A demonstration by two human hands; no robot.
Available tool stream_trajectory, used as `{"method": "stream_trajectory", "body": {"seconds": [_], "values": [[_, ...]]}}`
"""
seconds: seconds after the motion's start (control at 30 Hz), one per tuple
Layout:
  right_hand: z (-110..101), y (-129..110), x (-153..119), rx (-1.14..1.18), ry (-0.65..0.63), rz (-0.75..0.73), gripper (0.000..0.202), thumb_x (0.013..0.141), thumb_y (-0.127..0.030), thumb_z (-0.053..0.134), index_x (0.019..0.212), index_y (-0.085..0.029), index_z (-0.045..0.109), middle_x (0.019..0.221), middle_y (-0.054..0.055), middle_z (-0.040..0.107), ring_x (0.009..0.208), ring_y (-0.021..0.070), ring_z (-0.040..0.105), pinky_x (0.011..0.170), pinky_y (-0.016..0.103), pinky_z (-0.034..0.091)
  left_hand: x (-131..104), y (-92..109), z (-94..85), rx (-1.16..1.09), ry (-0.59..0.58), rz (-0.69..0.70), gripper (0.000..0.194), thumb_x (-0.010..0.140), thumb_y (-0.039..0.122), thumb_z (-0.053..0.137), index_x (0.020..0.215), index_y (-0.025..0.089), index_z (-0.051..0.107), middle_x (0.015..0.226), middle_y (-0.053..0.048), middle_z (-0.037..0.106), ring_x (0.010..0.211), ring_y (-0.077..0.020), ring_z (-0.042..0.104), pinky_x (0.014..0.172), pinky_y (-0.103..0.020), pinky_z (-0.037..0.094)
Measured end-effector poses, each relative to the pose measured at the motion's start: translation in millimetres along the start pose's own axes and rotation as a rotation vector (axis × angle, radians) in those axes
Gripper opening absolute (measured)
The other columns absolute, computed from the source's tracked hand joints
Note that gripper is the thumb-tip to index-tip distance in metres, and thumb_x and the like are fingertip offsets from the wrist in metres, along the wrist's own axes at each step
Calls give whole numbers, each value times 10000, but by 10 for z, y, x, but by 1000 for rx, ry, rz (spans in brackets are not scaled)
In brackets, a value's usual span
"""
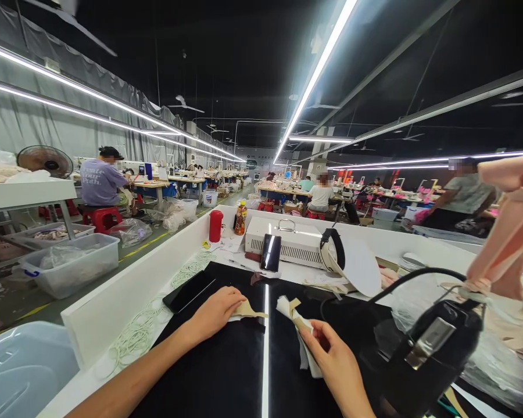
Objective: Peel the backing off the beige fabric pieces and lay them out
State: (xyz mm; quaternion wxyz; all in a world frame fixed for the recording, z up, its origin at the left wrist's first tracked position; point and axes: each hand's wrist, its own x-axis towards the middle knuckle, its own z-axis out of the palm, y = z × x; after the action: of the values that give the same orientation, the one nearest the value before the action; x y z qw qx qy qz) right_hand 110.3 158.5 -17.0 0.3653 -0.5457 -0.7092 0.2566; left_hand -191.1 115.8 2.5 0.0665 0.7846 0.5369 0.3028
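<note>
My left hand (218,312) is closed over a beige fabric piece (245,309) at the middle of the glossy black work surface (226,371). A narrow strip of that piece points right, toward a bright reflected line. My right hand (331,348) pinches a small bundle of white and beige fabric strips (303,328), just right of the reflection. The bundle's loose ends hang below the fingers and stick out at its upper left. The two hands are apart.
A black machine (436,348) with a cable stands at right, below hanging pink fabric (505,232). Behind the work surface are a phone (271,252), a white metal box (287,241), a red container (215,226), a bottle (240,217) and a visor (353,261). Several people are farther back.
</note>
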Motion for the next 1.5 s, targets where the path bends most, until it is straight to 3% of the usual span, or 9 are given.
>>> {"method": "stream_trajectory", "body": {"seconds": [0.13, 0.27, 0.33, 0.4, 0.57, 0.77, 1.03, 1.2, 1.5], "values": [[103, -11, 303, -82, 115, -31, 454, 900, -547, 426, 1057, -173, 630, 863, 97, 644, 792, 292, 639, 729, 379, 498, -58, 35, 18, 21, -16, 8, 304, 1051, 232, 415, 1225, 219, 663, 1218, -64, 643, 1116, -198, 606, 1044, -339, 473], [244, -37, 409, -209, 212, -122, 580, 942, -405, 386, 1343, -6, 515, 1218, 298, 580, 1172, 453, 549, 982, 573, 425, -110, 50, 121, 55, -62, 29, 272, 1018, 215, 498, 1234, 221, 665, 1269, -67, 648, 1166, -222, 605, 1072, -358, 467], [328, -73, 365, -261, 203, -206, 550, 962, -346, 380, 1402, -37, 499, 1373, 296, 514, 1306, 471, 455, 1051, 618, 366, -133, 51, 179, 73, -78, 26, 270, 1002, 213, 529, 1237, 215, 663, 1260, -79, 656, 1165, -240, 611, 1061, -377, 480], [417, -123, 289, -287, 140, -317, 482, 984, -282, 376, 1409, -118, 533, 1422, 220, 532, 1349, 411, 450, 1100, 586, 359, -151, 52, 218, 91, -84, 15, 276, 993, 215, 544, 1246, 210, 655, 1249, -93, 657, 1156, -253, 618, 1043, -393, 496], [645, -274, 114, -314, -125, -571, 452, 969, -80, 418, 1312, -249, 659, 1360, 53, 665, 1261, 240, 592, 1084, 406, 458, -170, 60, 240, 121, -88, 4, 226, 986, 197, 546, 1173, 207, 672, 1188, -81, 667, 1125, -249, 628, 1011, -382, 515], [779, -415, 31, -403, -267, -605, 407, 935, -103, 613, 1327, -204, 661, 1353, 86, 690, 1209, 299, 649, 1023, 470, 520, -175, 16, 294, 102, -70, 6, 218, 968, 179, 571, 1156, 213, 675, 1189, -74, 665, 1133, -254, 621, 1018, -389, 511], [701, -498, 59, -469, -275, -559, 317, 974, -166, 633, 1287, -211, 650, 1352, 69, 678, 1202, 266, 641, 987, 477, 542, -180, -47, 298, 64, -84, 23, 265, 984, 200, 549, 1223, 233, 658, 1236, -69, 647, 1151, -257, 606, 1031, -410, 505], [718, -478, 180, -485, -210, -476, 232, 976, -161, 634, 1205, -187, 661, 1198, 60, 697, 1100, 229, 673, 935, 450, 571, -179, -45, 292, 72, -89, 13, 269, 991, 207, 539, 1226, 221, 670, 1251, -83, 646, 1162, -270, 607, 1039, -441, 506], [780, -429, 333, -508, -250, -440, 195, 970, -263, 666, 1146, -178, 670, 1119, 52, 694, 1003, 210, 685, 868, 416, 588, -208, -29, 316, 66, -58, -7, 293, 990, 183, 544, 1261, 209, 654, 1276, -80, 646, 1191, -249, 606, 1059, -415, 504]]}}
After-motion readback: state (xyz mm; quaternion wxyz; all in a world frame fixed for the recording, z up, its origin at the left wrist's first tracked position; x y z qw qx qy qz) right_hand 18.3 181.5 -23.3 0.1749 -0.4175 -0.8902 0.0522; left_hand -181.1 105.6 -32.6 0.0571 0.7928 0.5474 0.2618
